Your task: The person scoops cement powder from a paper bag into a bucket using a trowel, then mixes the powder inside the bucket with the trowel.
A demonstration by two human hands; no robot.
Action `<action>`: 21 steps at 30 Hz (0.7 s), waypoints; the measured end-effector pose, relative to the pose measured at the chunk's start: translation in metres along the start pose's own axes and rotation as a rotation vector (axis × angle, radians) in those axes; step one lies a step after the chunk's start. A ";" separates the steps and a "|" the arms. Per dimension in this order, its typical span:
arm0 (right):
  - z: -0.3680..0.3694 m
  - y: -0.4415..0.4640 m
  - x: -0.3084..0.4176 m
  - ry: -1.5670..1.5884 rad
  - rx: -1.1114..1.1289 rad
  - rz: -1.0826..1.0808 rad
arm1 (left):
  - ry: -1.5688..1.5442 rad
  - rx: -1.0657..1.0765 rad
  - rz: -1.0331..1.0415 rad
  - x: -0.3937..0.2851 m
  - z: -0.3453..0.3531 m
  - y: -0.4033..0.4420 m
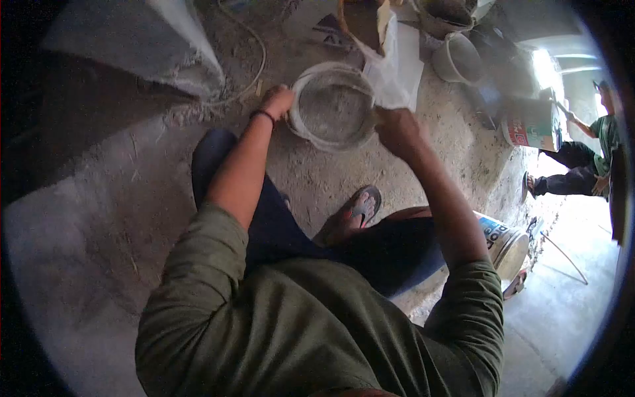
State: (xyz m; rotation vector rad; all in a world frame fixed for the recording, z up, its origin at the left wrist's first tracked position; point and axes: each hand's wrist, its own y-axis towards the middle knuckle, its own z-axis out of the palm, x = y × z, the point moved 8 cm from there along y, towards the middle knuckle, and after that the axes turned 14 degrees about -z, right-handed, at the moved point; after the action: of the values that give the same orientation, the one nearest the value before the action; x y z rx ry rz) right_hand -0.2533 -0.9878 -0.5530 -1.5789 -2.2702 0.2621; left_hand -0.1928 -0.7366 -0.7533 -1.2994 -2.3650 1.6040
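A round, pale bucket with grey powdery or wet material inside stands on the dusty floor in front of me. My left hand grips the bucket's left rim, with a dark band at the wrist. At the right rim, my right hand is closed in a fist round something I cannot make out, perhaps hidden by the fingers. Just beyond the right hand lies a whitish plastic sheet or bag, close to the bucket's rim.
Another pale bucket stands at the upper right, near an open sack. A printed bucket is by my right elbow. A co-worker sits at the far right beside a large container. A cable lies upper left.
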 end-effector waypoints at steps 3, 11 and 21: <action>-0.008 -0.006 -0.005 0.153 -0.101 -0.070 | 0.132 -0.267 0.092 -0.017 -0.031 -0.019; -0.084 0.041 -0.070 0.360 -0.438 -0.082 | 0.193 -1.940 1.068 -0.082 -0.273 -0.314; -0.020 0.256 -0.099 0.055 -0.216 0.077 | 0.433 -2.239 0.907 -0.133 -0.356 -0.313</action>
State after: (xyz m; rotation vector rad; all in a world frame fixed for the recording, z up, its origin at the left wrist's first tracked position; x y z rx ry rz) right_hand 0.0066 -0.9894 -0.6427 -1.7587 -2.2613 -0.0083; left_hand -0.1493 -0.5885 -0.2862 -2.1256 -2.3924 -2.3689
